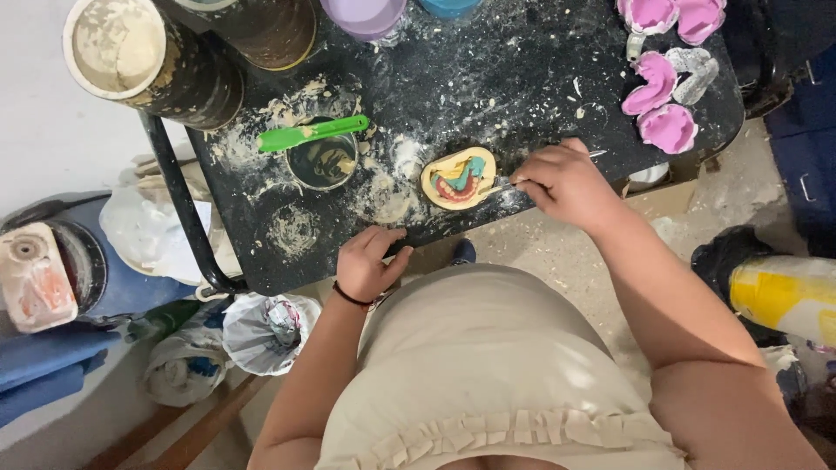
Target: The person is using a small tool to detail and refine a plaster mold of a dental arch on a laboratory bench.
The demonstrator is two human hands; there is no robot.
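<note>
A cream plaster dental cast point(459, 177) with red and teal material in its arch lies on the black, powder-dusted table point(488, 78). My right hand point(566, 181) is shut on a thin metal tool whose tip touches the cast's right edge. At the table's near edge my left hand point(368, 261) rests with its fingers curled over the rim; a dark band circles that wrist. It holds nothing I can see.
A small dark mixing bowl point(323, 161) with a green spatula point(312, 133) across it stands left of the cast. Several pink impression trays point(662, 83) lie at the far right. Large cans point(148, 57) stand far left. Bags and a white sack point(270, 331) sit on the floor.
</note>
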